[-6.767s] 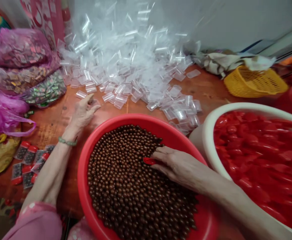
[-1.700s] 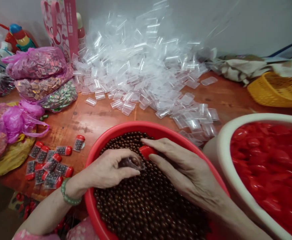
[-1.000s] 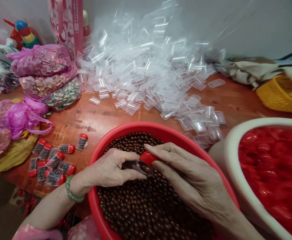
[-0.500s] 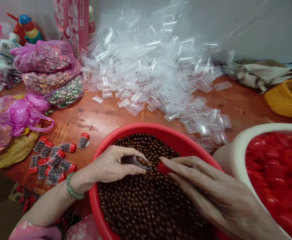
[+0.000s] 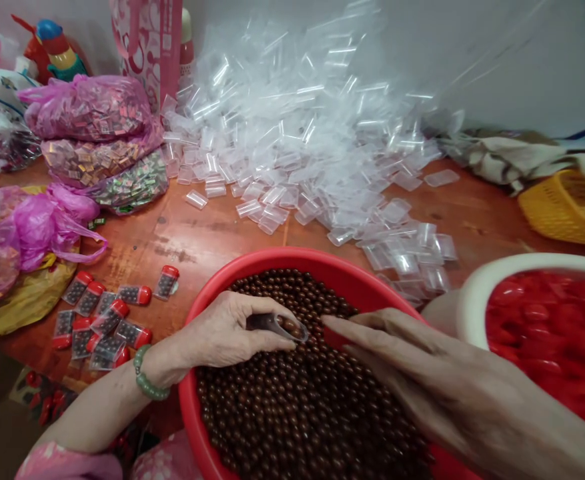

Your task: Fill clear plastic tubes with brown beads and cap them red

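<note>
Over a red basin (image 5: 292, 256) full of small brown balls (image 5: 272, 407), my left hand (image 5: 232, 327) grips a clear plastic case (image 5: 287, 325) between thumb and fingers. The case lies on its side, mouth toward the right, and a few brown balls show in its opening. To its right, my right hand (image 5: 422, 373) holds a red cap (image 5: 335, 338) between thumb and fingers, largely covered by them. A short gap separates cap and case. Left of the basin lie several filled cases with red caps (image 5: 107, 317).
A large heap of clear plastic cases (image 5: 282, 147) covers the back of the table. At right stands a white tub (image 5: 472, 300) of red caps (image 5: 547, 333), with a yellow basket (image 5: 567, 207) behind. Pink bags (image 5: 92, 113) of small printed pieces sit at left.
The view has shifted slightly. Fewer balls show at the mouth of the case in my left hand. My right hand still holds the red cap close by.
</note>
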Tool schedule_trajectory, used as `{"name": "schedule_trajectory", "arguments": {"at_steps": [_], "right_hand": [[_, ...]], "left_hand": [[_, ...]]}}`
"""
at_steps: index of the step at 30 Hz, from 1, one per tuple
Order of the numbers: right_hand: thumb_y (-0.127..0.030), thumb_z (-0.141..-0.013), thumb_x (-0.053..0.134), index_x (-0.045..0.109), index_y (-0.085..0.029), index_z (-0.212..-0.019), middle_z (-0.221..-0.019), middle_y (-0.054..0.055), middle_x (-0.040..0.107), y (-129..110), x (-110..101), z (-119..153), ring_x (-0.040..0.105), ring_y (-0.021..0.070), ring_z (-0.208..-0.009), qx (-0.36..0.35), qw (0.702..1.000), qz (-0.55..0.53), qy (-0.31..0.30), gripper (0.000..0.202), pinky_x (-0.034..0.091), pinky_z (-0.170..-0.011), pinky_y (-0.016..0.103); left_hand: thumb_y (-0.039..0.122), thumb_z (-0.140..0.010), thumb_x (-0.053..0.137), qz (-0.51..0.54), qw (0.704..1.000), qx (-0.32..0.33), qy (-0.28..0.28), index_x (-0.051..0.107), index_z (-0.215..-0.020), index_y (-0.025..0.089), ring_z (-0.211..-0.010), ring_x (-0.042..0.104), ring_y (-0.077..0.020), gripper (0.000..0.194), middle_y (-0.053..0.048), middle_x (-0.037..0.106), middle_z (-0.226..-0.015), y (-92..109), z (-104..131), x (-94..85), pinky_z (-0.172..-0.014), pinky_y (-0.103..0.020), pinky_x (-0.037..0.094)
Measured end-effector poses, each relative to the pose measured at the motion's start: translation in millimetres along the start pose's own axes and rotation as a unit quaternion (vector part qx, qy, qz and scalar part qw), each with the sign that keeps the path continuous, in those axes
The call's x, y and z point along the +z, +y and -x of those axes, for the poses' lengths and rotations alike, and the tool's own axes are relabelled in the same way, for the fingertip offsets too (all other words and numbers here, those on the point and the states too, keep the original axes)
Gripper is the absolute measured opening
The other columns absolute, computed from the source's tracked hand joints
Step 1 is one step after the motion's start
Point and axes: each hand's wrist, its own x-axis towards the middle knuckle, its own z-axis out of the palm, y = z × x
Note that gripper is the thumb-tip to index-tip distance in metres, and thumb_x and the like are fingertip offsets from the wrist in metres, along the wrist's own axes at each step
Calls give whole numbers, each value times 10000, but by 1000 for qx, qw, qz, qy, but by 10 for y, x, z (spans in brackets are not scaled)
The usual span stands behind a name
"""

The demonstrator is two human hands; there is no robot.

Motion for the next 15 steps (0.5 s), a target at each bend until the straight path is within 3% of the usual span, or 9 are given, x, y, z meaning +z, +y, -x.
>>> {"name": "schedule_trajectory", "arguments": {"at_steps": [5, 10, 15], "right_hand": [[-177, -916, 553, 605, -349, -1258, -1007, 30, 702, -198, 134, -176, 701, 174, -856, 78, 986, -93, 112, 387, 611, -708, 264], [-118, -897, 565, 636, -299, -1212, -984, 46, 702, -287, 336, -234, 695, 175, -872, 82, 982, -113, 129, 371, 601, -728, 287], [-74, -874, 587, 639, -275, -1159, -980, 46, 705, -249, 442, -241, 689, 167, -872, 65, 982, -93, 152, 353, 599, -749, 298]], "left_hand": [[141, -757, 690, 69, 997, -16, 12, 707, -926, 151, -765, 592, -116, 170, 1, 670, -823, 10, -6, 18, -795, -249, 452], [152, -787, 675, 112, 993, 12, -17, 732, -981, 163, -908, 637, -163, 203, -17, 721, -929, -15, 10, 34, -938, -309, 443], [232, -785, 707, 107, 993, 24, -34, 743, -962, 167, -947, 631, -175, 192, -13, 729, -926, -45, 4, 39, -954, -306, 436]]}}
